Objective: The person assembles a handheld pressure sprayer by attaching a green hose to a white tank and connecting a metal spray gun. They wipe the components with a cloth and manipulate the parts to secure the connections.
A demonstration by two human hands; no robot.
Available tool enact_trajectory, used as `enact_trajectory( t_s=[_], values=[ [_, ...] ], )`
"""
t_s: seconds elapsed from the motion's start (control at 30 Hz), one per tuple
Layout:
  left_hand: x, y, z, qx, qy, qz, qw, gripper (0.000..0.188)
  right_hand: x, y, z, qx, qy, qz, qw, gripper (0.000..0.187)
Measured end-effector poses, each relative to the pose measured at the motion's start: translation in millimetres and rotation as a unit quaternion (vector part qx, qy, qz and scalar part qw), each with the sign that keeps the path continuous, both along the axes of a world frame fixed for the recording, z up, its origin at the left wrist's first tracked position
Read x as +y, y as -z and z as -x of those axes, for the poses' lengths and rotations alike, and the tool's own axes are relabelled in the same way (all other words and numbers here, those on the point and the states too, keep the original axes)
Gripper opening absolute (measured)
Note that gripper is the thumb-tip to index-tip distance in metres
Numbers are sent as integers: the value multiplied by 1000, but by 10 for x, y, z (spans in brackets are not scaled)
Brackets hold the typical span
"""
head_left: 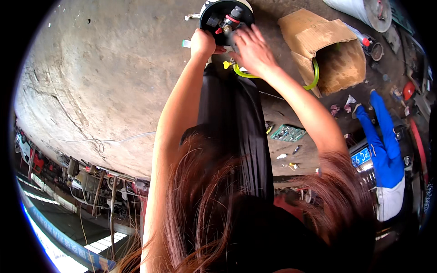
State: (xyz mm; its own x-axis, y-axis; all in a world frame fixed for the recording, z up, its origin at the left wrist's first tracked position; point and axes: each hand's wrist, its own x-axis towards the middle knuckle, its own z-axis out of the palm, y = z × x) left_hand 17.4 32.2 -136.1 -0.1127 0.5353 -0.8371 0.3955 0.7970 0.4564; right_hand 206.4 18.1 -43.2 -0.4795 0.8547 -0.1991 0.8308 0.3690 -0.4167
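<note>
At the top middle stands a round white container [204, 6] with a black top, carrying a black fitting [234, 16] with a pink-red ring and a small brass valve [226, 28] with a red lever. My left hand [205, 44] is closed at its near left edge and seems to grip it, though the fingertips are partly hidden. Across the near right side my right hand [252, 51] reaches in with its fingers stretched out and slightly blurred. A dark, smeared shape lies beside its thumb. Below the hands runs a yellow-green hose [246, 73] with a yellow end piece [226, 65].
An open cardboard box [314, 38] stands to the right, with the hose looping from its mouth. A green circuit board [288, 133] lies on the stained concrete floor [114, 68]. At the right, a person in blue trousers [384, 150] is near a vehicle. A large pale cylinder [359, 11] is beyond the box.
</note>
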Motion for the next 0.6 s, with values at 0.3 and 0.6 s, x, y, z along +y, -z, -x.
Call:
enact_trajectory(
  t_s=[0.3, 0.6],
  values=[
    [307, -639, -157, 9, 23, 22, 999, 26, 727, -174, -354, -298, -335, -95, 889, 61],
    [196, -416, -123, 151, 133, 31, 979, 30, -31, -121, 345, 27, -4, 161, 987, 49]
  ],
)
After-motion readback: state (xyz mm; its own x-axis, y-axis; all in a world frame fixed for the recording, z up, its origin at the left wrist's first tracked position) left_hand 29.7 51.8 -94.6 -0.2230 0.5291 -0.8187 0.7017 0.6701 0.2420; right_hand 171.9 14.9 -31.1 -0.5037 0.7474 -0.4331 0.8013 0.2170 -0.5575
